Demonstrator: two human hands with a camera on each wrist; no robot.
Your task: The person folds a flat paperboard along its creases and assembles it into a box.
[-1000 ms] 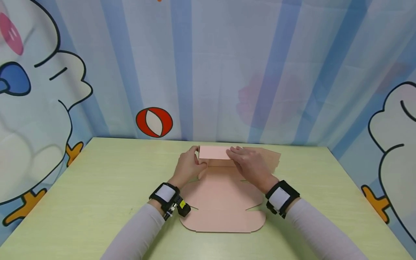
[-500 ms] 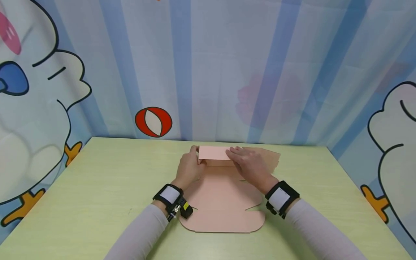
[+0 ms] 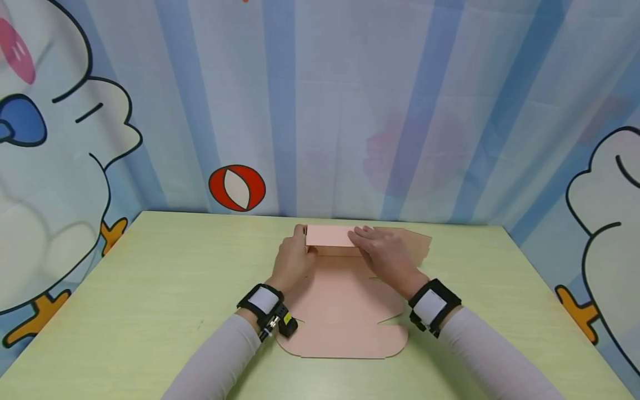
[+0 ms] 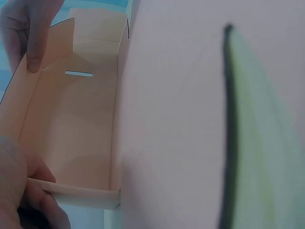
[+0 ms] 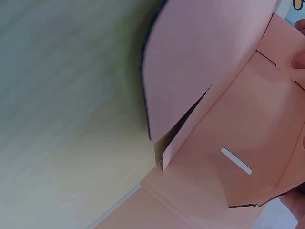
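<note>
A pink cardboard box (image 3: 345, 294), partly folded, lies on the table with its wide rounded lid panel flat toward me. Its far wall (image 3: 329, 236) stands raised. My left hand (image 3: 291, 262) pinches the box's left end wall, thumb and fingers on either side of the cardboard in the left wrist view. With the thumb inside and the fingers outside, my right hand (image 3: 389, 256) holds the far wall toward its right part. Beyond that hand, the right end flap (image 3: 415, 244) is still spread outward. A narrow slot shows in the box floor (image 5: 267, 129) in the right wrist view.
The pale green table (image 3: 200, 278) extends on both sides of the box. Behind it hangs a blue striped cloth backdrop (image 3: 330, 111) with printed cartoon figures and a red ball (image 3: 237, 188). The lid panel's rounded edge (image 3: 345, 356) lies near me.
My left hand has turned slightly and its wrist has shifted a little to the right, its thumb closing in against the left end wall. My right hand has stayed put.
</note>
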